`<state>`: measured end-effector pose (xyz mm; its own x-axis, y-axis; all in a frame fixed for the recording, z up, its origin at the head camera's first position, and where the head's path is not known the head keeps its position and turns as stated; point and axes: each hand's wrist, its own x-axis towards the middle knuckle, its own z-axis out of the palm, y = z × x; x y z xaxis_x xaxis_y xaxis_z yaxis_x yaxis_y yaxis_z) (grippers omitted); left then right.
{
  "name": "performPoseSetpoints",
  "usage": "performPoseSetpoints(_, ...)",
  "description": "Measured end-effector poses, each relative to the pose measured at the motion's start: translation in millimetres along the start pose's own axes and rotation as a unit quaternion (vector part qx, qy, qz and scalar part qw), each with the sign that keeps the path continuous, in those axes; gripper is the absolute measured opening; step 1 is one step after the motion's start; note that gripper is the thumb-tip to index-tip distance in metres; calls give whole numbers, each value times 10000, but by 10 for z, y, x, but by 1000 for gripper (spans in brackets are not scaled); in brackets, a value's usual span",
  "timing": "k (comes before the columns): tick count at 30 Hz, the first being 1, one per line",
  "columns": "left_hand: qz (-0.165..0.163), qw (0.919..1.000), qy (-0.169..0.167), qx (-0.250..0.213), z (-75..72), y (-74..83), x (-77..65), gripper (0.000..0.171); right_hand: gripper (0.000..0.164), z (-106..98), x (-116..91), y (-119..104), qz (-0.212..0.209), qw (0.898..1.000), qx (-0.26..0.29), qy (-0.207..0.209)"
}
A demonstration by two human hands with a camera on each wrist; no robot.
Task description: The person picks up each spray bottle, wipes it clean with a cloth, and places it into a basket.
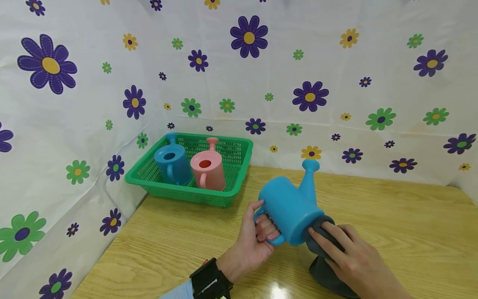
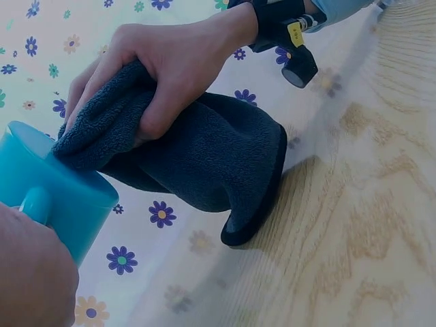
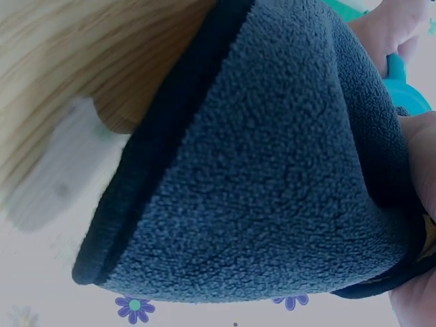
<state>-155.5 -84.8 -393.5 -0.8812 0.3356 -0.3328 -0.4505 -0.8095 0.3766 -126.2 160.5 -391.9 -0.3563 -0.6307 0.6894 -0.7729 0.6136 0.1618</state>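
Note:
A blue watering can (image 1: 289, 207) is held tilted above the wooden table, its spout pointing up and away. My left hand (image 1: 255, 234) grips it by the handle, fingers curled through the loop. My right hand (image 1: 352, 257) holds a dark grey cloth (image 1: 323, 241) and presses it against the can's bottom end. In the left wrist view the cloth (image 2: 197, 153) is bunched under the right fingers and its loose part hangs down. The hanging cloth (image 3: 272, 163) fills most of the right wrist view, hiding much of the can.
A green basket (image 1: 186, 197) stands at the back left of the wooden table (image 1: 168, 249). Inside are a darker blue watering can (image 1: 173, 166) and a pink watering can (image 1: 209, 170), both upright. A flower-patterned sheet (image 1: 276, 70) hangs behind and along the left side.

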Motion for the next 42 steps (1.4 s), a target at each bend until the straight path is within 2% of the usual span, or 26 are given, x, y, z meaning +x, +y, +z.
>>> performPoseSetpoints(9, -89, 10000, 5, 46, -16, 19, 14, 49, 66, -66, -19, 42, 272, 9994, -169, -116)
performPoseSetpoints(27, -189, 9997, 22, -170, -48, -7, -50, 49, 65, -121, -32, 3, 376, 9990, -130, -199)
performPoseSetpoints(35, -104, 9996, 89, -260, -75, -13, -22, 48, 65, -59, -44, 4, 398, 9990, -48, -179)
performPoseSetpoints(42, -28, 9998, 144, -153, -104, -23, -6, 49, 61, 36, -67, -8, 272, 9996, 31, 84)
